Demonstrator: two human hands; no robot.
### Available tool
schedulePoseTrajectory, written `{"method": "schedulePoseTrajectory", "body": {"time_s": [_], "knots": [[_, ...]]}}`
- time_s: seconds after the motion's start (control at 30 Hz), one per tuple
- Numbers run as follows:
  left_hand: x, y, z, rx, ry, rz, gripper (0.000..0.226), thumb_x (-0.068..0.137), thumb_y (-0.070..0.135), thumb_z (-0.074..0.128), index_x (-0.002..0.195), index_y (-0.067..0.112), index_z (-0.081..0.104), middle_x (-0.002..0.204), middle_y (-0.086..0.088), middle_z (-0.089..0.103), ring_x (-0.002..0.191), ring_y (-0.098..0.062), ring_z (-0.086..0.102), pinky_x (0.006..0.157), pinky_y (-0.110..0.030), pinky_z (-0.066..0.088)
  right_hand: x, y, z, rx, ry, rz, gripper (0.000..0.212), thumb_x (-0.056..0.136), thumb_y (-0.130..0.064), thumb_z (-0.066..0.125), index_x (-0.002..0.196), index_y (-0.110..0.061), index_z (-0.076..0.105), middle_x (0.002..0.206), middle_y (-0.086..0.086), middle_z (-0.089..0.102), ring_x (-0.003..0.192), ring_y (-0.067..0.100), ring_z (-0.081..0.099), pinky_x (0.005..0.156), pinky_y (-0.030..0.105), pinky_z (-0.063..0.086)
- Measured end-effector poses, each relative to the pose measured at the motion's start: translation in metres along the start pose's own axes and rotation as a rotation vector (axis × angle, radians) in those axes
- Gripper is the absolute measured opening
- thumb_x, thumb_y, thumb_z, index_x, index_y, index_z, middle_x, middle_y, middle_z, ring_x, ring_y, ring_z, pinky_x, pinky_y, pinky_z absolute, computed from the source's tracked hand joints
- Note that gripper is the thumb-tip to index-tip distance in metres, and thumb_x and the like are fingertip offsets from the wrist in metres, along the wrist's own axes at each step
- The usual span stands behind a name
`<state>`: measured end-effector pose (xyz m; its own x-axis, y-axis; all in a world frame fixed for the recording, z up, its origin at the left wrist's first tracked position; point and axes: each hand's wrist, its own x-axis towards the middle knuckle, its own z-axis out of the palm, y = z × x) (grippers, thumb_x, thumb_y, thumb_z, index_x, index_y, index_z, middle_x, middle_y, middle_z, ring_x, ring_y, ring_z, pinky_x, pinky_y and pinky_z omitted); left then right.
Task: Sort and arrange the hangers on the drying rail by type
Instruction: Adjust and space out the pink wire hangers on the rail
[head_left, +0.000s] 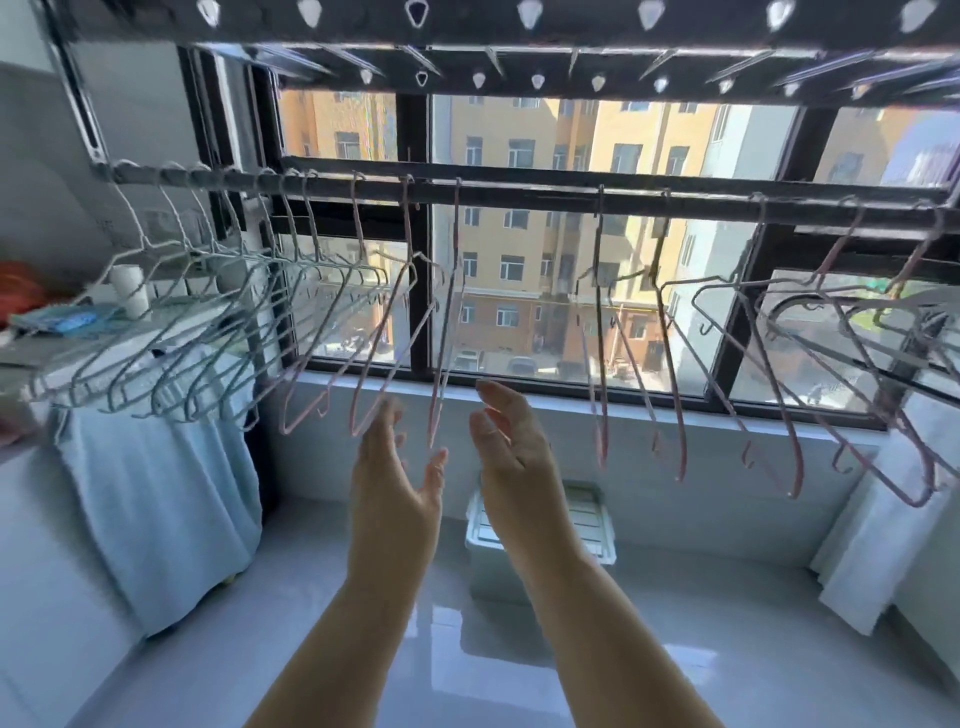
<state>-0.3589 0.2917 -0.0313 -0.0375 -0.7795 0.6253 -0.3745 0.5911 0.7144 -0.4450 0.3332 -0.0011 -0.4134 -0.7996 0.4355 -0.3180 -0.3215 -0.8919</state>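
Note:
A dark drying rail (519, 189) runs across in front of the window. Several pale blue-white wire hangers (171, 332) are bunched at its left end. Right of them hang pink hangers (374, 332), then one pink hanger (447, 332) edge-on near the middle. More pink hangers (670, 364) are spread along the right half, mixed with grey ones (810, 332). My left hand (392, 478) and my right hand (511, 447) are raised below the middle hanger, palms facing each other, fingers relaxed, holding nothing. Neither hand touches a hanger.
A second black rail with hook holes (519, 21) runs overhead. A cabinet draped in light blue cloth (156, 493) stands at the left with items on top. A white lidded plastic box (587, 519) sits on the glossy floor under the window sill (571, 410).

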Motion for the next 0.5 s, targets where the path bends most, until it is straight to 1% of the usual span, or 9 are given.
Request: {"method": "schedulePoseTrajectory", "body": {"time_s": [0.1,0.17,0.23,0.27,0.3,0.37,0.4,0.43,0.5], "knots": [[0.010,-0.020,-0.002,-0.031,-0.183,-0.041,0.043,0.080,0.006,0.062,0.122,0.007,0.051,0.116,-0.009,0.062,0.099,-0.022,0.061,0.087,-0.037,0.050,0.015,0.006,0.026,-0.028,-0.008,0.073,0.044,0.091,-0.027,0.047,0.134,-0.023,0.039,0.135,-0.002,0.045,0.124,0.010,0.042,0.107,0.031,0.032],[0.016,-0.032,0.002,-0.069,-0.271,-0.057,0.039,0.080,-0.001,0.058,0.117,0.010,0.054,0.109,-0.008,0.066,0.094,-0.020,0.063,0.083,-0.030,0.051,0.025,0.011,0.041,-0.060,0.006,0.125,0.049,0.094,-0.021,0.046,0.140,-0.020,0.030,0.141,0.001,0.039,0.129,0.013,0.037,0.107,0.028,0.028],[0.022,-0.041,0.007,-0.042,-0.303,-0.042,0.037,0.079,-0.003,0.055,0.114,0.010,0.057,0.102,-0.006,0.067,0.084,-0.016,0.062,0.073,-0.007,0.042,0.032,0.015,0.052,-0.058,0.032,0.161,0.051,0.094,-0.017,0.046,0.142,-0.018,0.027,0.142,0.004,0.038,0.128,0.016,0.039,0.103,0.026,0.029],[0.025,-0.043,0.010,-0.018,-0.309,-0.025,0.034,0.079,-0.003,0.055,0.111,0.009,0.060,0.096,-0.007,0.068,0.076,-0.013,0.060,0.067,-0.001,0.038,0.034,0.015,0.055,-0.049,0.040,0.180,0.051,0.094,-0.016,0.046,0.142,-0.019,0.027,0.139,0.003,0.040,0.126,0.017,0.042,0.102,0.027,0.032],[0.027,-0.047,0.013,-0.027,-0.322,-0.010,0.030,0.079,-0.003,0.055,0.106,0.008,0.062,0.089,-0.007,0.069,0.070,-0.012,0.058,0.062,0.000,0.037,0.037,0.016,0.059,-0.034,0.048,0.194,0.049,0.094,-0.015,0.045,0.140,-0.020,0.029,0.133,0.002,0.045,0.120,0.018,0.047,0.099,0.030,0.037],[0.033,-0.052,0.018,-0.153,-0.359,-0.020,0.028,0.079,-0.008,0.054,0.096,0.012,0.065,0.081,0.001,0.066,0.069,-0.016,0.063,0.063,-0.007,0.042,0.040,0.018,0.063,0.026,0.070,0.217,0.040,0.095,-0.014,0.044,0.133,-0.025,0.037,0.107,0.000,0.056,0.089,0.018,0.058,0.078,0.033,0.048],[0.036,-0.056,0.019,-0.191,-0.356,-0.011,0.031,0.078,-0.009,0.054,0.093,0.015,0.065,0.081,0.011,0.062,0.072,-0.012,0.064,0.063,-0.009,0.043,0.043,0.018,0.064,0.057,0.098,0.227,0.033,0.095,-0.012,0.043,0.126,-0.024,0.042,0.094,0.000,0.058,0.076,0.017,0.057,0.069,0.031,0.049],[0.037,-0.055,0.018,-0.193,-0.339,0.022,0.032,0.076,-0.009,0.056,0.093,0.017,0.066,0.083,0.021,0.057,0.075,-0.001,0.062,0.064,-0.005,0.042,0.045,0.019,0.064,0.086,0.135,0.231,0.028,0.095,-0.011,0.042,0.121,-0.020,0.046,0.085,0.001,0.057,0.071,0.015,0.055,0.066,0.029,0.048],[0.039,-0.056,0.017,-0.197,-0.328,0.109,0.037,0.074,-0.008,0.060,0.102,0.016,0.067,0.093,0.031,0.050,0.083,0.009,0.058,0.072,0.004,0.037,0.049,0.021,0.063,0.118,0.206,0.218,0.022,0.095,-0.008,0.040,0.111,-0.016,0.053,0.072,-0.002,0.053,0.063,0.009,0.051,0.061,0.021,0.043]]}}
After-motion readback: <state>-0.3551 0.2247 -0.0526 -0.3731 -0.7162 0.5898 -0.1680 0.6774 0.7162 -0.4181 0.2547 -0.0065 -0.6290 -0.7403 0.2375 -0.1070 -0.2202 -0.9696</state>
